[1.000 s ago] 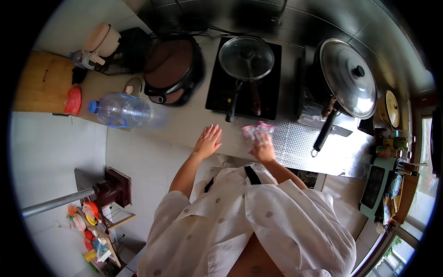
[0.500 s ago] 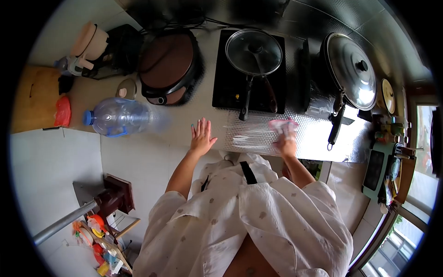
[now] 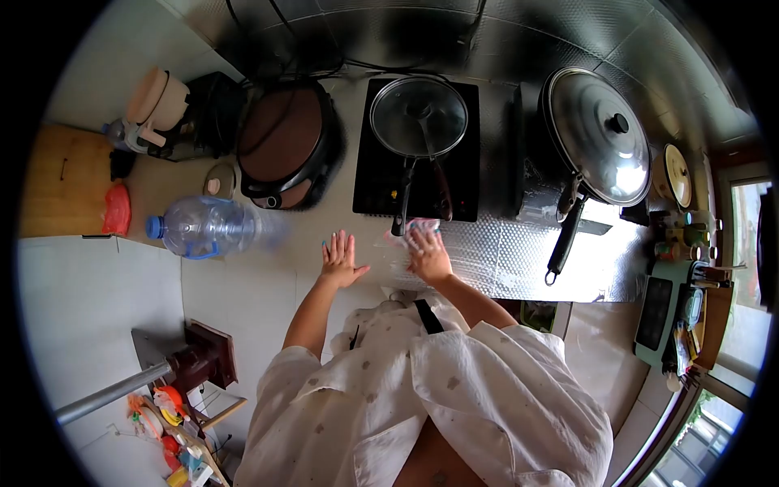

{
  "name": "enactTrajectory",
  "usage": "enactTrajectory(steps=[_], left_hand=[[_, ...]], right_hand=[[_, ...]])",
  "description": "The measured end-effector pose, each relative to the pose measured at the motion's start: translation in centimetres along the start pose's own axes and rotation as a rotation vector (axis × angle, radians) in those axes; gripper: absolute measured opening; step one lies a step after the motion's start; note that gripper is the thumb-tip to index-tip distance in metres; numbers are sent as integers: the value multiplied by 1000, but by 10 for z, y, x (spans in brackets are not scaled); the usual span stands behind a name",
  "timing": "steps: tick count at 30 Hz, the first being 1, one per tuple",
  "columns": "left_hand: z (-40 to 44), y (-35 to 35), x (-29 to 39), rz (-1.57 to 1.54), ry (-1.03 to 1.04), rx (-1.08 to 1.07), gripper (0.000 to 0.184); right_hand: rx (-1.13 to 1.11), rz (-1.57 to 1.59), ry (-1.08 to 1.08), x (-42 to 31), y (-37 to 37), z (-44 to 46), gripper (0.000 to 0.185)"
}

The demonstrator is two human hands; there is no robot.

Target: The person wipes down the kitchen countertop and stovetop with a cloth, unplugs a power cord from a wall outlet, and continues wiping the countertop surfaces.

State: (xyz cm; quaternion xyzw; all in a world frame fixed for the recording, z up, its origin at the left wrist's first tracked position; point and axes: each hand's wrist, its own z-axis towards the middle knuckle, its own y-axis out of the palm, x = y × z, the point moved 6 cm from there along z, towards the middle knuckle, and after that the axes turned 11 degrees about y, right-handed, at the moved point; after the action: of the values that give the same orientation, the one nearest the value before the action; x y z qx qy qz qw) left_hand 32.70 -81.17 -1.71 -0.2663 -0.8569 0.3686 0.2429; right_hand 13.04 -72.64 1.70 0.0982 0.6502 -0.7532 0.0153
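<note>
My left hand (image 3: 341,261) lies flat on the pale countertop (image 3: 312,231), its fingers spread and nothing in it. To its right, my right hand (image 3: 429,258) presses a pink and white cloth (image 3: 400,238) down, partly covering it. The cloth is near the left end of the silvery embossed foil sheet (image 3: 503,252). Just beyond it, the handle of a lidded frying pan (image 3: 419,118) points toward me. That pan sits on a black induction cooktop (image 3: 377,180).
A large clear water bottle (image 3: 207,225) lies on its side at left, before a brown-topped electric griddle (image 3: 290,134). At right stand a big lidded pan (image 3: 600,134) with its handle jutting forward, and a pale green appliance (image 3: 661,312). The counter's front edge is close to my body.
My right hand has slid left across the foil sheet with the cloth, coming closer to my left hand. My left hand stays flat on the counter. The view has shifted slightly.
</note>
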Motion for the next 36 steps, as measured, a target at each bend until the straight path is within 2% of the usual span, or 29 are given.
enactTrajectory(steps=[1, 3, 4, 6, 8, 10, 13, 16, 17, 18, 19, 21, 23, 25, 28, 29, 32, 33, 36], left_hand=[[1, -2, 1, 4, -3, 6, 95], [-1, -4, 2, 1, -13, -16, 95], [-1, -3, 2, 5, -18, -6, 95], [0, 3, -2, -5, -12, 9, 96], [0, 2, -2, -2, -13, 16, 97], [2, 4, -1, -13, -6, 13, 98], [2, 5, -1, -21, 8, 10, 99], [0, -1, -3, 53, 36, 151, 95], [-6, -16, 1, 92, 120, 272, 82], [-12, -32, 6, 132, 207, 388, 69], [-13, -46, 2, 142, 206, 405, 69], [-21, -89, -19, -248, 172, 692, 27], [-36, -155, -29, -372, 213, 1134, 6], [-39, -226, -47, -453, 198, 1320, 4], [-48, -348, -77, -444, 306, 1626, 5], [-50, -389, -89, -527, 258, 1638, 9], [-39, -510, -132, -744, 318, 1703, 17], [-44, -550, -135, -721, 270, 1686, 23], [-46, -644, -138, -747, 344, 1647, 24]], right_hand=[[8, 1, -2, 6, 1, -3, 76], [-211, 115, -138, 19, 5, -14, 80], [-160, 135, -137, 30, -5, -19, 80], [-244, 171, 26, 59, -20, -27, 80], [-192, 186, 239, 95, -24, -45, 76], [-133, 138, 332, 119, -24, -58, 80], [-119, 111, 517, 118, -23, -55, 82], [-4, 84, 645, 100, -9, -45, 66], [39, 47, 666, 98, 6, -42, 60], [-14, 96, 691, 91, 4, -37, 56], [-63, 131, 726, 86, 3, -33, 58], [-77, 115, 720, 82, 5, -29, 61], [-121, 72, 712, 84, 12, -30, 64], [-144, 57, 739, 84, 16, -29, 63], [-206, 83, 828, 79, 15, -25, 64], [-215, 72, 845, 78, 17, -24, 66], [-258, 101, 903, 69, 16, -23, 74], [-233, 115, 926, 68, 17, -23, 81], [-234, 167, 973, 59, 11, -23, 74]])
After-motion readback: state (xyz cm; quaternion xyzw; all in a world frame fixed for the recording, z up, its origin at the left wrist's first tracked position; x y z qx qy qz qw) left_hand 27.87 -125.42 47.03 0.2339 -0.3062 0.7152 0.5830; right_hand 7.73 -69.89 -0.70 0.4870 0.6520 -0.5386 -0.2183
